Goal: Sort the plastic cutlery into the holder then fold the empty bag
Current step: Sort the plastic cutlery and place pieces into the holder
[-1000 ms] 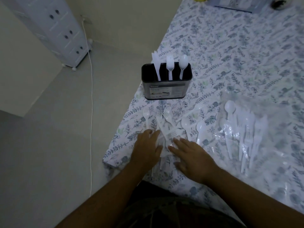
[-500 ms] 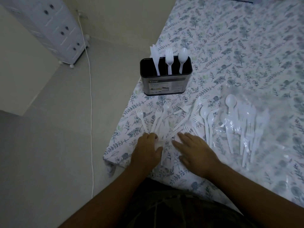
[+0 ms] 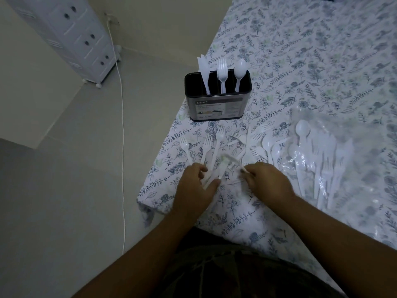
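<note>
A black cutlery holder [image 3: 217, 104] stands near the table's left edge with a knife [image 3: 204, 72], a fork [image 3: 222, 74] and a spoon [image 3: 238, 72] upright in separate slots. Loose white forks [image 3: 207, 145] and spoons [image 3: 270, 147] lie fanned out in front of it. My left hand [image 3: 196, 188] grips the handles of a few forks at the near end of the fan. Just to the right, my right hand [image 3: 267, 182] pinches the handle of one blurred white piece; I cannot tell its kind. The clear bag [image 3: 335, 134] lies at the right with several pieces in it.
A floral tablecloth [image 3: 300, 61] covers the table, whose left edge and near corner [image 3: 146, 203] are close to my left hand. On the floor to the left a white cable [image 3: 122, 125] runs past a white drawer unit [image 3: 71, 35].
Both hands went from lying flat on the spread cutlery to curling round handles. The pieces under them have shifted, and one between the hands is blurred.
</note>
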A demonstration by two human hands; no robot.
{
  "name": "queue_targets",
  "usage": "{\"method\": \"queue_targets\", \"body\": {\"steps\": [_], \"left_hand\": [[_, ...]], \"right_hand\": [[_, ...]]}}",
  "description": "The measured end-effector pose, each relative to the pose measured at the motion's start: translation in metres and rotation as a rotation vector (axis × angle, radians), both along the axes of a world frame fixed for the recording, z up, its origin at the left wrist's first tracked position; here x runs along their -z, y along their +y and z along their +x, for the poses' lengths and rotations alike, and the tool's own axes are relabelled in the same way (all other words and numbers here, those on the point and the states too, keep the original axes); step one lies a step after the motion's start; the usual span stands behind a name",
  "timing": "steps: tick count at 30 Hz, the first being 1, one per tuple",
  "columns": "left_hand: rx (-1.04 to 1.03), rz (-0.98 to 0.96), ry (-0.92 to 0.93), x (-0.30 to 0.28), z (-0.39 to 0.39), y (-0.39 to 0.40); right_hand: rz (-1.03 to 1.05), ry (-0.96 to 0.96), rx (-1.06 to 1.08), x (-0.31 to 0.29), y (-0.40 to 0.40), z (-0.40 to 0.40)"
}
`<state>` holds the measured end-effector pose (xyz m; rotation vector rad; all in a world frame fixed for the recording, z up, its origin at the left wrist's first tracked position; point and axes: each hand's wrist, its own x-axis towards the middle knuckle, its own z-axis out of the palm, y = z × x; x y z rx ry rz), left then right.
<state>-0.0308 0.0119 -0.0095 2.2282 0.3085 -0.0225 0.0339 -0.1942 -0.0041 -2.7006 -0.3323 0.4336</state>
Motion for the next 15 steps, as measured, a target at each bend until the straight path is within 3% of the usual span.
{"method": "queue_targets", "body": {"steps": [2,5,15], "left_hand": [[0.003,0.098,0.113,0.006,-0.010,0.001],[0.016,0.183,0.221,0.013,-0.020,-0.004],[0.088,0.333,0.176,0.015,-0.004,-0.027]], "right_hand": [[0.101,0.012,0.118,-0.002,-0.008,0.001],[0.023,-0.024,0.206,-0.005,-0.014,-0.007],[0.166,0.003,0.118,-0.007,-0.008,-0.045]]}}
